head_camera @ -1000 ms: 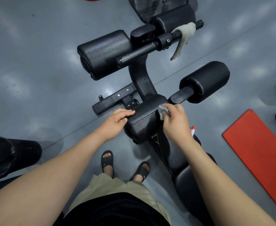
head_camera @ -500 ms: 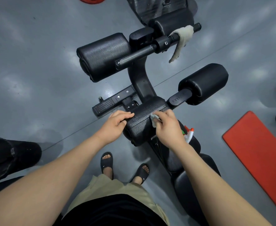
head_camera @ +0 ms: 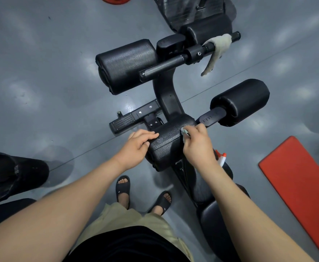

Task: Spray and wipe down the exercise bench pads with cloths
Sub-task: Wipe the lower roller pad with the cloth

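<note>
Two hands bracket the near pad (head_camera: pixel 171 142), whose long axis runs from your left hand (head_camera: pixel 136 148) across to your right hand (head_camera: pixel 198 146). Your right fingers pinch a small cloth (head_camera: pixel 184 131) against the pad's far-right end. Your left fingers curl over its other end, bracing it.

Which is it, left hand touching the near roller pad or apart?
Touching. Head view shows the left hand holding the near roller pad at its left end.
</note>
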The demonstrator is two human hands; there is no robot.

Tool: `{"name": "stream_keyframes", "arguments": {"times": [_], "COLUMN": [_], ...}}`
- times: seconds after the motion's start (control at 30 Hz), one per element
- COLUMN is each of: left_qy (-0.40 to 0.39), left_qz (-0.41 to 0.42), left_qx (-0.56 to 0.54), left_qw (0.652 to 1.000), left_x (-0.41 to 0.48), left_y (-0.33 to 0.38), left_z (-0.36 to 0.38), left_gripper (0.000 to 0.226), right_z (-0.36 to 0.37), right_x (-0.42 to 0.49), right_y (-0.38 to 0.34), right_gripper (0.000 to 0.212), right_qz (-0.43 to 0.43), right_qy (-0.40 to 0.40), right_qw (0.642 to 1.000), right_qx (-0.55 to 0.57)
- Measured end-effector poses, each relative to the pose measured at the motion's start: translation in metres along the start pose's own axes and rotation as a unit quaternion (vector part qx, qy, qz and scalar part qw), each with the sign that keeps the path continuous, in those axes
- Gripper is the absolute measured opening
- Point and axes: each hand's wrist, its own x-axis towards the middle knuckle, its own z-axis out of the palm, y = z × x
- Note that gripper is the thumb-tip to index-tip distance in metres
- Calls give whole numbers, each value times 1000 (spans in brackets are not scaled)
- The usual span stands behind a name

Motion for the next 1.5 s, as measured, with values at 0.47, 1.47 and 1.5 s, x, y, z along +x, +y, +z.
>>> {"name": "stream_keyframes", "arguments": {"times": [0.47, 1.47, 1.5], "left_qy": [5, -2, -2], "left_qz": [17, 26, 29], "left_qx": [35, 52, 52], "left_qw": [999, 998, 998], "left_x": [-7, -9, -9], "left_y": [8, 2, 1], "left_z": [2, 4, 3], "left_gripper": [44, 42, 41], "right_z": [-27, -20, -15], "right_x": [27, 7, 3], "right_y": [20, 10, 6], "right_gripper": [19, 21, 23], "right_qz": [35, 0, -14], "right_qy": [12, -7, -14], "right_qw": [999, 999, 999], "right_qx": [-7, -36, -38]}}
